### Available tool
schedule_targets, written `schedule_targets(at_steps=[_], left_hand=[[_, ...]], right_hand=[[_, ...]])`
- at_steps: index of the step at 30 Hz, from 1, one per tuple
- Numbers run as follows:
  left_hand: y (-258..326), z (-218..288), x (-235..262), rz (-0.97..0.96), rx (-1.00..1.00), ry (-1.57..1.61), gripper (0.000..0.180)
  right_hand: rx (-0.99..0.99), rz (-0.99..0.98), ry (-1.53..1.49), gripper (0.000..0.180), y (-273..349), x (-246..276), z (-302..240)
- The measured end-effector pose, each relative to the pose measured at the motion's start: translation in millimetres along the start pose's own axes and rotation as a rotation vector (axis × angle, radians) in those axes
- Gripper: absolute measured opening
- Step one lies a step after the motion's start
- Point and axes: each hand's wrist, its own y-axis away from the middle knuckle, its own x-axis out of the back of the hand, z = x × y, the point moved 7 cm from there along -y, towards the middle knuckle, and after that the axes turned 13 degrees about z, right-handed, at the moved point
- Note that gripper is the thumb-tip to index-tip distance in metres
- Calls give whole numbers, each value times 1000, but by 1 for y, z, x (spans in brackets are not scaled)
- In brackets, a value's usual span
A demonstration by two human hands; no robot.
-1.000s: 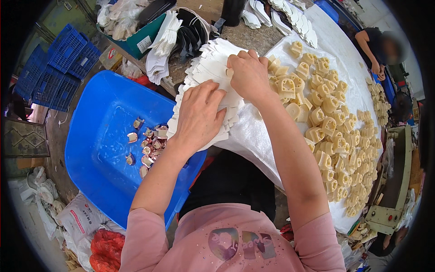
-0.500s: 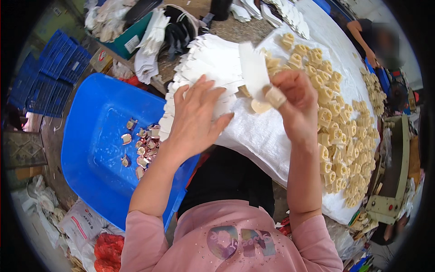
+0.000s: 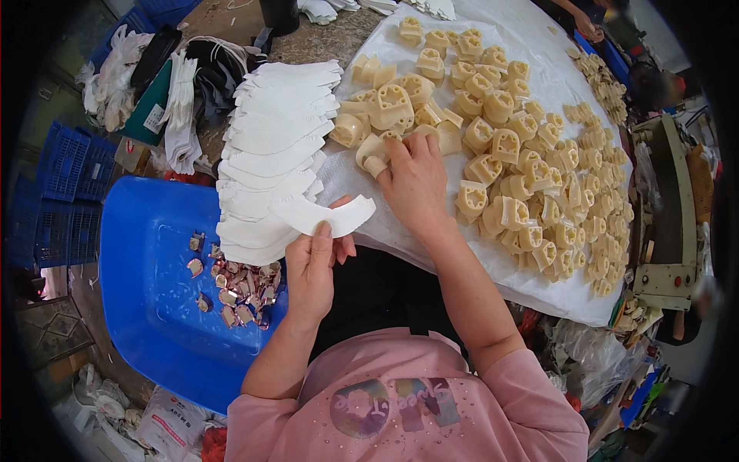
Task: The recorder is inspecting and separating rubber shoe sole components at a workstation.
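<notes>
So half a second ago both hands were up over the white stack; now the left hand [image 3: 315, 266] has pinched one curved white piece [image 3: 323, 215] and lifted it just off the stack of white pieces [image 3: 269, 162]. The right hand [image 3: 416, 181] has moved over to the cream foam parts [image 3: 508, 146] on the white cloth [image 3: 554, 292], fingers closed around one foam part [image 3: 375, 154], so looks like the pairing-up is starting.

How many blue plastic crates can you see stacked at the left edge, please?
2 that I can tell: one blue crate at the left edge and another blue crate just below it. More may be hidden beyond the dark rim.
</notes>
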Motion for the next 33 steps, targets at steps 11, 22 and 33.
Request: schedule_targets(at_steps=[11, 22, 33], left_hand=[[12, -3, 5, 56, 96, 250, 37], [19, -7, -11, -6, 104, 287, 40], [39, 13, -55, -154, 78, 339, 38]], right_hand=[[56, -28, -354, 37, 32, 49, -2], [-233, 103, -936, 35, 45, 92, -2], [144, 392, -898, 44, 64, 111, -17]])
